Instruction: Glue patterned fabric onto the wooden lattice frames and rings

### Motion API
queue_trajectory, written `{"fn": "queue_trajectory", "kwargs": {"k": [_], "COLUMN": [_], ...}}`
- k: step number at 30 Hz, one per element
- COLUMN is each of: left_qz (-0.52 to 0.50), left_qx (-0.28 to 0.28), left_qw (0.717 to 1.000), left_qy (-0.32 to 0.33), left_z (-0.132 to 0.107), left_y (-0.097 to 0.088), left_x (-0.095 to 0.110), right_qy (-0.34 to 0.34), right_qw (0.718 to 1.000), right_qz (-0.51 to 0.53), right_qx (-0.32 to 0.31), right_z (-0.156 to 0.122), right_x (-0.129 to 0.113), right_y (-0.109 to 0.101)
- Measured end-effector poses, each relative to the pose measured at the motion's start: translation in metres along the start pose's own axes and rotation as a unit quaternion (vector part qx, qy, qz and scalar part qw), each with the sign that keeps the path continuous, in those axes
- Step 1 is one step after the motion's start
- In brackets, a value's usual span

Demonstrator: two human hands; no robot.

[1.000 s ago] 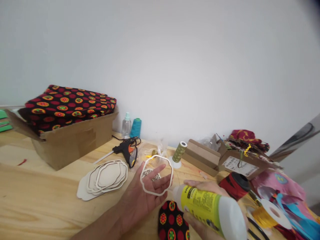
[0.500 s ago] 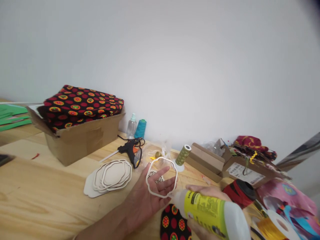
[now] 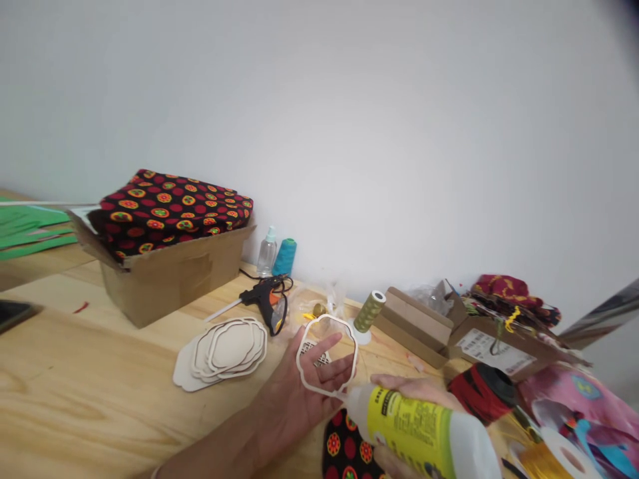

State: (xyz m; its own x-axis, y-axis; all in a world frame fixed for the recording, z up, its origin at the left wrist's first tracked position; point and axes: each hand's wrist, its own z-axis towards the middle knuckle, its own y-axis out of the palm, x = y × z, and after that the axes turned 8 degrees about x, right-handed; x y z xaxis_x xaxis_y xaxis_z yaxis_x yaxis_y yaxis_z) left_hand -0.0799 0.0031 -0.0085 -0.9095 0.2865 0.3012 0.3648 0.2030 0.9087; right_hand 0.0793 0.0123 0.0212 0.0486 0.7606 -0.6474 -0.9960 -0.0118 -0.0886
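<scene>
A wooden table point(image 3: 100, 392) is set against a white wall point(image 3: 319, 133). A cardboard box point(image 3: 170, 286) stands toward the far left, with folded dotted fabric point(image 3: 170, 216) piled past its rim. Open table surface is left along the near-left side, whereas room on the right is restricted: a cardboard carton point(image 3: 499, 349), a red-and-black spool point(image 3: 482, 392), a gold thread spool point(image 3: 542, 462) and a pink printed packet point(image 3: 574, 392) are crowded there. A stack of card cutouts point(image 3: 224, 349) lies just left of the left hand point(image 3: 294, 392), and a glue gun point(image 3: 267, 299) is placed behind the stack. A thin, scalloped ring frame point(image 3: 324, 317) is held up by the left hand above a dotted fabric piece point(image 3: 347, 446), with the fingers spread and closed against the frame. A white squeeze bottle point(image 3: 414, 432) with a yellow label is clamped in the right hand point(image 3: 414, 387), the fingers wrapped around it. Its tip is directed at the frame's lower right edge; contact cannot be confirmed.
</scene>
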Motion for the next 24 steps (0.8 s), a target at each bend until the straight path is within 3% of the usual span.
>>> {"fn": "queue_trajectory", "kwargs": {"k": [5,9,14,24], "left_qz": [0.005,-0.007,-0.014,-0.003], "left_qx": [-0.020,0.000,-0.003,0.023], "left_qw": [1.000,1.000,1.000,0.999], "left_qy": [0.017,0.008,0.021,0.025], "left_z": [-0.0057,-0.0037,0.0006,-0.0039], "left_y": [0.0065,0.0050,0.0022,0.0103], "left_x": [-0.0003,-0.0003,-0.0021,-0.0056], "right_qy": [-0.004,0.020,0.016,0.001], "right_qw": [1.000,1.000,0.998,0.999], "right_qz": [-0.020,-0.002,0.053,0.051], "right_qx": [0.002,0.020,-0.004,-0.015], "right_z": [-0.0033,-0.0027,0.0000,-0.0030], "right_x": [-0.0011,-0.0008,0.0026,0.0046], "right_y": [0.0017,0.0029,0.0027,0.0065]}}
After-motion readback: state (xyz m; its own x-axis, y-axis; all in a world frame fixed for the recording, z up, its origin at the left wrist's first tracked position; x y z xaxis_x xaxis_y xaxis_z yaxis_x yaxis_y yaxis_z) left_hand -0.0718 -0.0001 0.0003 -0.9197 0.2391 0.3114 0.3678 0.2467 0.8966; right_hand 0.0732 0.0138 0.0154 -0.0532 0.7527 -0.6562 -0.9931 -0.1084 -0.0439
